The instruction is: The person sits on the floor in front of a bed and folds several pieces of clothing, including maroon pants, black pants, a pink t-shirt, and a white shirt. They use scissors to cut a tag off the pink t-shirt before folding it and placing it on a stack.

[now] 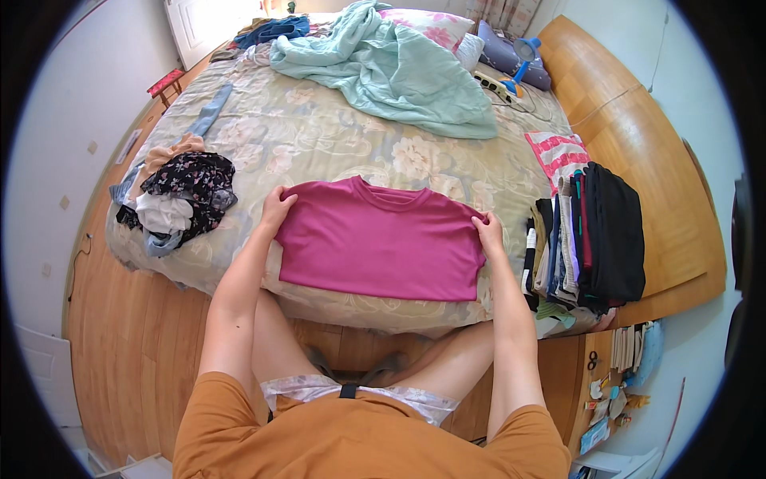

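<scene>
A magenta shirt (379,239) lies spread on the near edge of the bed, its round neckline toward the far side and its lower edge near me. My left hand (278,206) pinches the cloth at the shirt's left shoulder. At the opposite shoulder, my right hand (489,234) grips the fabric between thumb and fingers. Between the two hands the cloth looks mostly smooth, and the sleeves are partly tucked out of sight.
Folded clothes (578,239) stand in a row on the right. A rumpled heap of clothes (187,195) sits at the left. Across the far bed lie a mint quilt (391,72), a pillow (431,28), a power strip (491,83) and a blue lamp (523,64). A wooden headboard (638,144) borders the right side.
</scene>
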### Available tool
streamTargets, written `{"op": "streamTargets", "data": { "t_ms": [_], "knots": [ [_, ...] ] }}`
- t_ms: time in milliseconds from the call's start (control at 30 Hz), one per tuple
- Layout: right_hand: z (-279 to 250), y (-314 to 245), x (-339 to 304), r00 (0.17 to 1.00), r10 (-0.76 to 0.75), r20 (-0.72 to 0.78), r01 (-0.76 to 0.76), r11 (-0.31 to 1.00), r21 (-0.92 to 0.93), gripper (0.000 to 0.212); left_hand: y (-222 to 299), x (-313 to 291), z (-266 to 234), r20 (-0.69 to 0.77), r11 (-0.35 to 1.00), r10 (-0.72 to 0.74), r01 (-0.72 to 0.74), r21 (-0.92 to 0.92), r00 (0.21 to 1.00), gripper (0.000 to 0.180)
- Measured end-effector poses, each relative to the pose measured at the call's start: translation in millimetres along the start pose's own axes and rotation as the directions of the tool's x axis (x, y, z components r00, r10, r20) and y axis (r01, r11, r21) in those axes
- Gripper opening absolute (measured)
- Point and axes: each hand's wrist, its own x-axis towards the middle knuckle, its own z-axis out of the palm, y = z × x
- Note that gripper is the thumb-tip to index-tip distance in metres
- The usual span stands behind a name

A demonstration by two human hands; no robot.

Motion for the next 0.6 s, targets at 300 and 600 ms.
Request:
{"op": "streamTargets", "data": {
  "t_ms": [300,600],
  "knots": [
    [-10.2,-42.0,-63.3,0.769,-0.597,0.231,0.64,0.714,-0.285,0.019,36.6,-51.6,-12.5,0.289,0.862,0.485,-0.506,0.0,0.825,0.019],
    [-6.7,-19.8,-55.1,0.968,-0.213,0.133,0.217,0.976,-0.018,0.015,8.8,-36.9,-10.3,0.068,0.967,0.227,-0.233,0.104,0.971,0.015]
  ]
}}
